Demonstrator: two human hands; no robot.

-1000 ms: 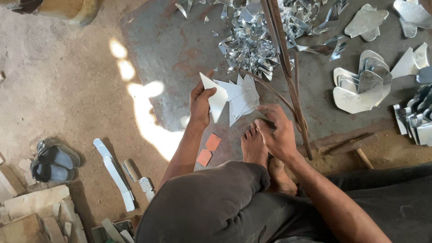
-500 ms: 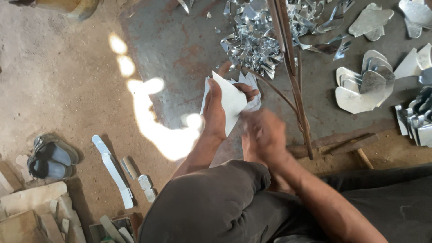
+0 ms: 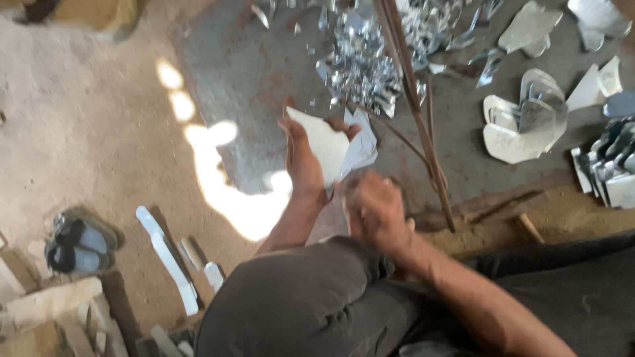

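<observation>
The left hand [image 3: 303, 162] is gripping one flat, pale, angular metal sheet [image 3: 331, 145] above the grey floor slab [image 3: 245, 86]. The blurred right hand [image 3: 376, 210] is curling just below; its grip is unclear. One heap of shiny scraps [image 3: 364, 63] is lying beyond.

Sheet piece [image 3: 327, 142]: flat offcut of thin sheet metal, pale matt white-grey face, irregular outline with a pointed upper-left corner and straight cut edges. Held off the floor in the left hand [image 3: 303, 165], face tilted toward the camera, lower edge hidden behind the fingers.

Second piece [image 3: 362, 145]: similar thin sheet, slightly greyer and shinier, lying just behind and to the right of the first, overlapping it; its right edge is jagged. Whether the same grip holds both cannot be told.
</observation>
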